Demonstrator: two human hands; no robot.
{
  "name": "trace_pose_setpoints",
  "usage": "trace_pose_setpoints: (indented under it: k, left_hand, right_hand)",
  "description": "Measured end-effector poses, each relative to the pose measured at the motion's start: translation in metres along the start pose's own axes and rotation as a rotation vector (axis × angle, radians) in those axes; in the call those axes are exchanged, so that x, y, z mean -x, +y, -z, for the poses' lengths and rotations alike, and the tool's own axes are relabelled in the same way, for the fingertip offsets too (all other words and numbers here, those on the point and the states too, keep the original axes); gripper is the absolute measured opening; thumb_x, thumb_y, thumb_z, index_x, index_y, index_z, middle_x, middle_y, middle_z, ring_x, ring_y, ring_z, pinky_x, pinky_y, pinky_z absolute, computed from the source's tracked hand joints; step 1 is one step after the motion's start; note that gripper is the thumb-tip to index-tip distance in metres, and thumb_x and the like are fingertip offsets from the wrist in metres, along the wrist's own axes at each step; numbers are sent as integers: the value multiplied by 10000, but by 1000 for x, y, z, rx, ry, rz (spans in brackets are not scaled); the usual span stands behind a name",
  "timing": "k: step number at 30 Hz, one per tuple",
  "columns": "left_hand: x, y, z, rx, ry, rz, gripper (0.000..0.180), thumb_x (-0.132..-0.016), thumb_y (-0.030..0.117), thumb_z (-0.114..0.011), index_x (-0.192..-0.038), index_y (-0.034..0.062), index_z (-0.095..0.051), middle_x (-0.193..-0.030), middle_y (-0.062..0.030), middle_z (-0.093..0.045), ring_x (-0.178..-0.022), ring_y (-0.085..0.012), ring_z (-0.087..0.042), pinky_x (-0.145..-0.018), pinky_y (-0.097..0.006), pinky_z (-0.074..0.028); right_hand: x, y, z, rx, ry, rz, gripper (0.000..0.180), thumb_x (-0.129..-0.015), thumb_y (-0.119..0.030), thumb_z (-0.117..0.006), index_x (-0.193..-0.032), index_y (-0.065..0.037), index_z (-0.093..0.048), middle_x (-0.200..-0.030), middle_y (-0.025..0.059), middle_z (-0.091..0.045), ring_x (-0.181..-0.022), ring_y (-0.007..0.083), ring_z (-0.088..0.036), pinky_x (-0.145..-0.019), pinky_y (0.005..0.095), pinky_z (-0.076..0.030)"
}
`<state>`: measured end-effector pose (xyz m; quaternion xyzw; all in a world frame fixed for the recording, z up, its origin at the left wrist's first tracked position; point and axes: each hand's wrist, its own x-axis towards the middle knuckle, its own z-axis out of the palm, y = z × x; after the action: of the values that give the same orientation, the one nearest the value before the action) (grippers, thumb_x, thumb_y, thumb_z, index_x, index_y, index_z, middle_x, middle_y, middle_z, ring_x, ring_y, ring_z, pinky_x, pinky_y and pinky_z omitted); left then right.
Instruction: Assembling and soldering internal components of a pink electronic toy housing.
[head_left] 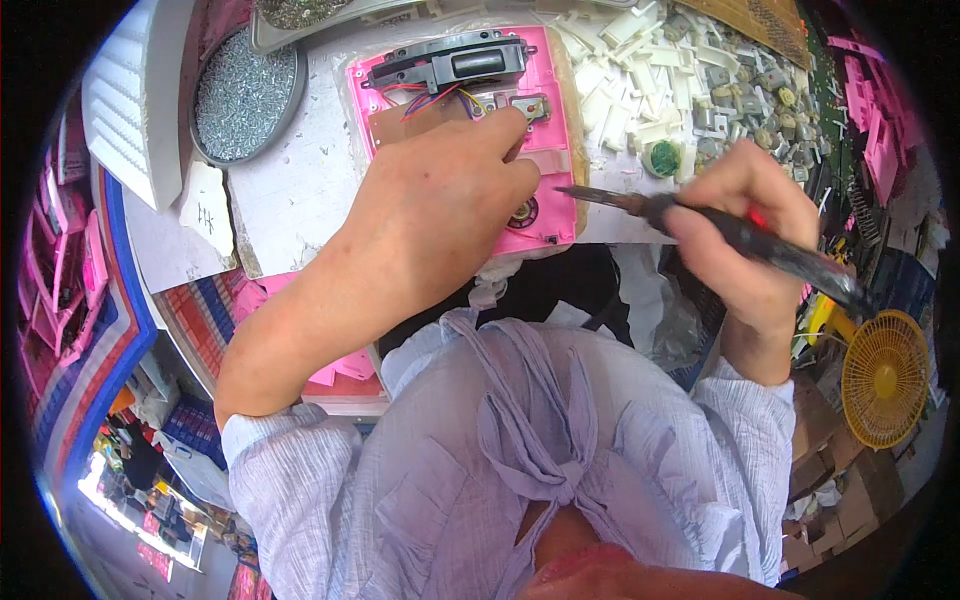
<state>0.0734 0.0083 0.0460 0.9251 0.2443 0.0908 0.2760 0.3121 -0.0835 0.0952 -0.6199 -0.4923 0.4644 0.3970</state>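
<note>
A pink plastic housing (561,120) lies open on the worktable in front of me. Across its far end sits a black and grey part (470,65), with thin coloured wires (440,99) running from it. My left hand (440,190) reaches over the housing with fingers curled and pressed together; whatever they pinch is hidden. Beside these fingers a small round black part (523,213) shows in the housing. Held like a pen in my right hand (745,240) is a dark-handled soldering iron (690,215). Its metal tip points left, close to the housing's right edge.
At the far left stands a round dish (247,95) of small screws, beside a white ribbed panel (137,100). Many white plastic pieces (640,90) and small metal parts (745,100) are heaped to the right. A small green round item (661,158) lies near the iron. A yellow fan (885,378) stands lower right.
</note>
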Motion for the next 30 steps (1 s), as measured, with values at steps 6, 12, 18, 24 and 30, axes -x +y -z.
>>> trace_pose_setpoints:
  k: [6, 12, 18, 24, 30]
  left_hand:
    - [1, -1, 5, -59, -11, -9, 110, -798, 43, -710, -890, 50, -650, -969, -92, -609, -857, -302, -646, -715, -404, -534]
    - [-8, 9, 2, -82, 22, -46, 82, -780, 20, -710, -837, 24, -651, -937, -129, -609, -836, -327, -655, -717, -425, -537]
    - [-12, 20, 5, -61, -24, -18, 125, -782, 25, -740, -881, 20, -665, -988, -117, -632, -889, -333, -654, -759, -436, -530]
    - [7, 2, 5, -57, -5, -65, 170, -791, 42, -742, -944, 19, -673, -1038, -138, -649, -928, -336, -673, -798, -427, -553]
    - [44, -18, 3, 169, 231, 37, 331, -779, 28, -761, -1106, 44, -711, -1143, -136, -643, -927, -281, -679, -790, -376, -567]
  right_hand:
    - [81, 42, 86, -55, 431, 139, 204, -834, -115, -761, -931, -1, -622, -807, 3, -585, -681, 63, -519, -657, 207, -401]
    - [147, 59, 164, 193, 1140, 208, 81, -907, -51, -741, -945, -39, -670, -782, -49, -578, -667, 22, -474, -597, 186, -339]
    - [168, 60, 209, 233, 1401, 296, 73, -889, -52, -727, -861, -38, -661, -754, -32, -593, -676, 42, -503, -617, 203, -373]
    - [100, 90, 226, 155, 1304, -95, 198, -895, -203, -797, -1021, -69, -722, -797, -29, -631, -700, 52, -524, -626, 206, -402]
    - [117, 129, 159, -889, 843, 26, 330, -1046, -229, -586, -1264, 18, -606, -920, 46, -627, -629, 70, -414, -558, 219, -365]
